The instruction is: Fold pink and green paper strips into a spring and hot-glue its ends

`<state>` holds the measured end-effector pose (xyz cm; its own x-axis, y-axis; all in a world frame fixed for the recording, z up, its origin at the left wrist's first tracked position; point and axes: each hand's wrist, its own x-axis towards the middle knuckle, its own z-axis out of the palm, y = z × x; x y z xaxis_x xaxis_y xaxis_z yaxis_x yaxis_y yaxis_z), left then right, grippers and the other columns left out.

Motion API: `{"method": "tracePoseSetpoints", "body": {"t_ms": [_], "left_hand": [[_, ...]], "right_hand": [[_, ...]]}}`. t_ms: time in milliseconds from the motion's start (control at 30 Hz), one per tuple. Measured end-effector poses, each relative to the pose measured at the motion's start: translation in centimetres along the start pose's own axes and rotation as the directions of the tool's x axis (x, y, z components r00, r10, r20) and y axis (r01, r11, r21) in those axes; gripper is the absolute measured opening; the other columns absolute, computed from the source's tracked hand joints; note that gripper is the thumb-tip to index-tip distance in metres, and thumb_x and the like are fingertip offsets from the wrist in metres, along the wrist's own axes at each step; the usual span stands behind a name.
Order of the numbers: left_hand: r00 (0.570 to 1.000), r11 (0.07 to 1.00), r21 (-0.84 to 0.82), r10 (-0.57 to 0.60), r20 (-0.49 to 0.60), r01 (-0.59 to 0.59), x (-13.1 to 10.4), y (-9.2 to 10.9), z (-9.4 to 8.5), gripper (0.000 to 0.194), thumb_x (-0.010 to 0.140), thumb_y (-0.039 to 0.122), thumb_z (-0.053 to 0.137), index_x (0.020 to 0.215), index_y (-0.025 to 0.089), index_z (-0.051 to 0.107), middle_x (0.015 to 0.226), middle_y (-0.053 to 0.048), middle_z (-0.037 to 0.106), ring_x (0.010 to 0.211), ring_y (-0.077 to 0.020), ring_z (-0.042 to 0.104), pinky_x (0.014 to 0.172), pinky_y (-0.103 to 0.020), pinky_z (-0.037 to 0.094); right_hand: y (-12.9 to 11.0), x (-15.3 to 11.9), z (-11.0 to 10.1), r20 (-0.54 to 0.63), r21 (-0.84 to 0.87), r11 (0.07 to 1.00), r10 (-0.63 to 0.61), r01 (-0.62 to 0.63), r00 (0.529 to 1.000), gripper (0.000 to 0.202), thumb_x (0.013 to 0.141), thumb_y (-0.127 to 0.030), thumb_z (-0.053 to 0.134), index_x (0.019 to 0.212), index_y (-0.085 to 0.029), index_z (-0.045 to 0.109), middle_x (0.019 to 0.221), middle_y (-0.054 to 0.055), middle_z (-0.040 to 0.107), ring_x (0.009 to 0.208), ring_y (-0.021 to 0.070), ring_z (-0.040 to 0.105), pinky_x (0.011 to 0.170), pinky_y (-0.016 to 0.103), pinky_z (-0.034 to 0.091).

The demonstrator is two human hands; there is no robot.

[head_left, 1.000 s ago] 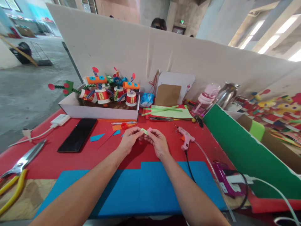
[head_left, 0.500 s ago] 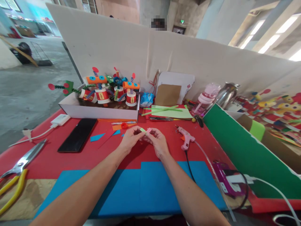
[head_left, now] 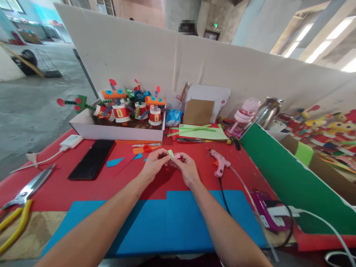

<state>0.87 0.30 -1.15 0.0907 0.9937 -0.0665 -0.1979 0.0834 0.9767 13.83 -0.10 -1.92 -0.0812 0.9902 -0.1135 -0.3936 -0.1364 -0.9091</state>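
Note:
Over the red table covering, my left hand and my right hand meet, fingertips nearly touching. Between them is a small folded piece made of a light green paper strip and a pink paper strip. My left fingers pinch the green part, while my right thumb and fingers pinch the pink part. The fingers hide the strips' lower ends. To the right of my right hand lies a pink hot glue gun. Left of my left hand are blue paper scraps and a red paper scrap.
A white box with paper-cup figures stands at the back left. Beside it are light green paper sheets. A phone and yellow-handled scissors lie left. A green box and purple power strip stand right. Blue sheets cover the front.
The green strip now stands upright between my fingers, where it slanted toward the left before. The pink strip has tipped flatter to the right. Both hands stay in nearly the same place.

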Motion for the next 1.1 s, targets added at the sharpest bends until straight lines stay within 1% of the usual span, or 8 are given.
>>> {"method": "tracePoseSetpoints", "body": {"t_ms": [200, 333, 467, 600, 767, 867, 967, 1100], "left_hand": [[1.000, 1.000, -0.006, -0.015, 0.009, 0.015, -0.04, 0.20, 0.21, 0.032, 0.064, 0.041, 0.072, 0.076, 0.014, 0.061, 0.065, -0.001, 0.061, 0.057, -0.0110, 0.054, 0.053, -0.024, 0.046], [1.000, 1.000, 0.026, -0.009, 0.021, 0.009, 0.01, 0.12, 0.26, 0.030, 0.063, 0.040, 0.073, 0.073, 0.015, 0.061, 0.065, 0.000, 0.061, 0.059, -0.0117, 0.056, 0.054, -0.023, 0.046], [1.000, 1.000, 0.022, -0.008, -0.020, 0.009, 0.01, 0.11, 0.19, 0.027, 0.061, 0.038, 0.073, 0.066, 0.016, 0.059, 0.059, 0.002, 0.057, 0.054, -0.0098, 0.052, 0.049, -0.021, 0.043], [0.999, 1.000, 0.025, -0.012, -0.053, 0.013, 0.05, 0.16, 0.15, 0.027, 0.060, 0.038, 0.074, 0.064, 0.016, 0.059, 0.058, 0.002, 0.056, 0.051, -0.0091, 0.050, 0.048, -0.021, 0.042], [1.000, 1.000, 0.015, -0.024, -0.009, 0.024, 0.16, 0.09, 0.21, 0.029, 0.059, 0.039, 0.074, 0.069, 0.015, 0.061, 0.063, 0.001, 0.060, 0.054, -0.0099, 0.052, 0.050, -0.023, 0.045], [0.999, 1.000, 0.021, -0.020, -0.025, 0.020, 0.19, 0.07, 0.20, 0.028, 0.058, 0.036, 0.075, 0.070, 0.015, 0.061, 0.065, 0.001, 0.061, 0.056, -0.0101, 0.054, 0.052, -0.022, 0.045], [0.999, 0.999, 0.032, -0.024, -0.039, 0.026, 0.20, 0.07, 0.15, 0.026, 0.057, 0.034, 0.075, 0.067, 0.015, 0.060, 0.061, 0.001, 0.060, 0.054, -0.0098, 0.053, 0.051, -0.022, 0.046], [0.999, 0.999, 0.039, -0.030, -0.039, 0.031, 0.20, 0.00, 0.16, 0.025, 0.057, 0.033, 0.075, 0.066, 0.015, 0.060, 0.058, 0.001, 0.060, 0.051, -0.0102, 0.053, 0.049, -0.023, 0.046]], "right_hand": [[0.04, 0.18, -0.20, -0.070, 0.010, 0.999, -0.031, 0.032, 0.997, 0.018, 0.059, -0.025, 0.076, 0.071, -0.018, 0.064, 0.069, -0.003, 0.068, 0.061, 0.0098, 0.063, 0.069, 0.024, 0.053], [-0.05, -0.03, -0.04, -0.020, 0.014, 0.999, -0.031, 0.031, 0.999, 0.020, 0.059, -0.027, 0.077, 0.071, -0.019, 0.063, 0.071, -0.003, 0.068, 0.062, 0.0121, 0.065, 0.072, 0.029, 0.054], [-0.10, -0.21, 0.11, 0.041, 0.036, 0.999, -0.007, 0.006, 0.999, 0.024, 0.059, -0.029, 0.078, 0.075, -0.019, 0.062, 0.072, -0.002, 0.068, 0.060, 0.0149, 0.067, 0.070, 0.033, 0.057], [-0.08, -0.16, 0.05, 0.034, 0.038, 0.999, -0.014, 0.013, 0.999, 0.030, 0.059, -0.032, 0.079, 0.076, -0.021, 0.057, 0.071, -0.003, 0.066, 0.061, 0.0166, 0.068, 0.067, 0.034, 0.058], [0.05, -0.01, -0.05, -0.002, 0.034, 0.999, -0.024, 0.024, 1.000, 0.032, 0.058, -0.034, 0.079, 0.072, -0.021, 0.054, 0.070, -0.004, 0.065, 0.061, 0.0160, 0.067, 0.067, 0.034, 0.059], [0.12, 0.03, -0.10, 0.004, 0.043, 0.999, -0.015, 0.015, 1.000, 0.031, 0.057, -0.033, 0.079, 0.072, -0.020, 0.055, 0.071, -0.004, 0.065, 0.059, 0.0148, 0.066, 0.067, 0.033, 0.058], [0.16, 0.05, -0.22, -0.008, -0.004, 1.000, -0.017, 0.017, 1.000, 0.028, 0.059, -0.033, 0.077, 0.074, -0.020, 0.058, 0.070, -0.003, 0.065, 0.059, 0.0131, 0.064, 0.066, 0.030, 0.056], [0.16, 0.10, -0.42, -0.044, -0.127, 0.990, -0.059, 0.053, 0.997, 0.022, 0.063, -0.035, 0.074, 0.072, -0.020, 0.061, 0.063, -0.003, 0.064, 0.057, 0.0116, 0.060, 0.064, 0.027, 0.052]]}}
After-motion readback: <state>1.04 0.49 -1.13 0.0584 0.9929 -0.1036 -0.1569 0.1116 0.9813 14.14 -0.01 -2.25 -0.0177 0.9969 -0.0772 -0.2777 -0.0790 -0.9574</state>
